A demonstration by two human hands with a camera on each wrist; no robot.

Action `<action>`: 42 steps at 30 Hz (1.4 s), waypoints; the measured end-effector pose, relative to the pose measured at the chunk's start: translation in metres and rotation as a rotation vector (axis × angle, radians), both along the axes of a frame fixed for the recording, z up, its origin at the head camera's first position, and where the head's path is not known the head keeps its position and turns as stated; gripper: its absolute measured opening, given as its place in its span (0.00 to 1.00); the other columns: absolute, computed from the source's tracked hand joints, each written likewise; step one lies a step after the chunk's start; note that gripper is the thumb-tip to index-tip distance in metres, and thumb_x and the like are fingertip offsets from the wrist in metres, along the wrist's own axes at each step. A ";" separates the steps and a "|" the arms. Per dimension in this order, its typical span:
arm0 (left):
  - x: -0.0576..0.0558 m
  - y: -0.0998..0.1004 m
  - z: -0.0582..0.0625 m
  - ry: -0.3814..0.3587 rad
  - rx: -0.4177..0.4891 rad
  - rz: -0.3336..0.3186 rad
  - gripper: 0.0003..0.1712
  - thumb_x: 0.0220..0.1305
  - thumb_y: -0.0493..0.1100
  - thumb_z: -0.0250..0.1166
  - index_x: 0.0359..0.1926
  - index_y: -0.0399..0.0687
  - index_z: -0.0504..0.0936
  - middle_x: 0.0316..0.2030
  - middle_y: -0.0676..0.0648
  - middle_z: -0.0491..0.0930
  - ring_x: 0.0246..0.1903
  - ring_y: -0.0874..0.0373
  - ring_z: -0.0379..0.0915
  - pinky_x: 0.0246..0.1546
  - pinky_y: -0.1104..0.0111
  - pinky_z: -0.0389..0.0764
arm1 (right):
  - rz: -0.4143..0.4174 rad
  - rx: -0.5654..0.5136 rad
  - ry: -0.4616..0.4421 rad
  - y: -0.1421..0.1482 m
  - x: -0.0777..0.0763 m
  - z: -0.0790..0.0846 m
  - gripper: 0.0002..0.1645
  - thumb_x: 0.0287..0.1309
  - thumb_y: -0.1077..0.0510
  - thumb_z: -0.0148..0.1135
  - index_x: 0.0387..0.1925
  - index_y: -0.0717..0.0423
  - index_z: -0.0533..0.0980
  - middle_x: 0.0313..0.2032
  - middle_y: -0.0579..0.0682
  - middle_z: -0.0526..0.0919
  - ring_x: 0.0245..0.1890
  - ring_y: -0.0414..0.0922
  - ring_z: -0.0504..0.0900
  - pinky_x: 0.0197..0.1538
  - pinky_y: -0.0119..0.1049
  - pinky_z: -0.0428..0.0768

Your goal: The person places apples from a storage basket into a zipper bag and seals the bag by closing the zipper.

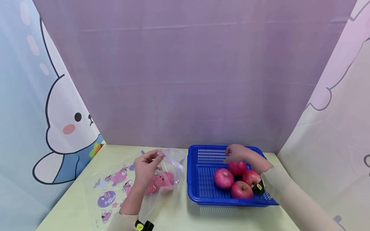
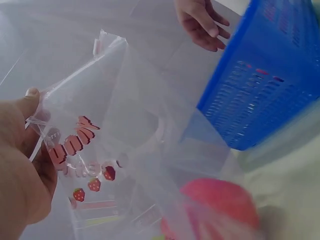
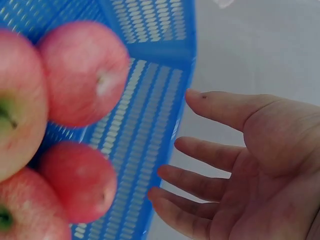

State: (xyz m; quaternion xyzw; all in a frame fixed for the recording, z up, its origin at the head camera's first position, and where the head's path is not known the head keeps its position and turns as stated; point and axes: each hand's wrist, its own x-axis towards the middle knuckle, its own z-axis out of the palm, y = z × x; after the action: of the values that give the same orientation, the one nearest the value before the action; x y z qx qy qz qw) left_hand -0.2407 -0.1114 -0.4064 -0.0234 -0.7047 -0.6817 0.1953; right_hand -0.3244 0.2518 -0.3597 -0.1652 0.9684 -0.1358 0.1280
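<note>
My left hand (image 1: 145, 167) pinches the top edge of a clear plastic bag (image 2: 135, 100) with pink and purple cartoon prints. The bag lies spread to the left on the table, its mouth toward the right. Red fruit (image 2: 222, 205) shows through the film low in the bag. Over the back of a blue plastic basket (image 1: 192, 179), my right hand (image 1: 237, 153) hovers with fingers loosely spread and nothing in them. Several red apples (image 1: 224, 178) sit together in the basket's right half, just below that hand.
The pale yellow table (image 1: 179, 211) backs onto a purple-grey curtain (image 1: 185, 80). Cartoon-printed cloth (image 1: 69, 128) hangs on the left, and another printed cloth (image 1: 332, 138) closes off the right side. The basket stands close to the bag's right.
</note>
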 end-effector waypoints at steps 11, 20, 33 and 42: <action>0.015 0.002 -0.009 0.020 0.008 0.004 0.16 0.58 0.48 0.72 0.46 0.47 0.87 0.34 0.44 0.82 0.29 0.52 0.77 0.26 0.67 0.82 | -0.105 0.013 -0.021 0.015 -0.018 -0.026 0.26 0.48 0.56 0.74 0.47 0.65 0.78 0.45 0.59 0.80 0.44 0.55 0.78 0.47 0.50 0.79; 0.029 -0.004 -0.020 0.063 -0.028 0.063 0.13 0.56 0.48 0.73 0.42 0.51 0.88 0.31 0.47 0.83 0.31 0.46 0.77 0.26 0.71 0.80 | -0.183 0.031 -0.148 0.021 -0.031 -0.043 0.31 0.41 0.56 0.76 0.47 0.67 0.77 0.42 0.58 0.79 0.42 0.54 0.77 0.49 0.52 0.78; 0.034 -0.008 -0.026 0.051 -0.045 0.045 0.12 0.56 0.48 0.73 0.42 0.52 0.88 0.31 0.48 0.83 0.29 0.50 0.75 0.23 0.72 0.76 | -0.229 0.091 -0.148 0.027 -0.040 -0.063 0.32 0.34 0.60 0.77 0.44 0.69 0.74 0.38 0.59 0.78 0.40 0.56 0.77 0.47 0.52 0.78; 0.033 -0.005 -0.024 0.078 -0.047 0.046 0.11 0.57 0.43 0.73 0.42 0.49 0.88 0.30 0.47 0.82 0.28 0.54 0.74 0.22 0.73 0.76 | -0.232 0.089 -0.121 0.026 -0.038 -0.061 0.32 0.32 0.62 0.77 0.43 0.67 0.74 0.37 0.58 0.78 0.39 0.55 0.76 0.44 0.51 0.79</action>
State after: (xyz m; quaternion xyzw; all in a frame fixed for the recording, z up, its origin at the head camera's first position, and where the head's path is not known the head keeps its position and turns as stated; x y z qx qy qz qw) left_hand -0.2076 -0.1165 -0.4306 -0.0384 -0.7127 -0.6589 0.2377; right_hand -0.3628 0.2776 -0.4209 -0.0378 0.9766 -0.1163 0.1767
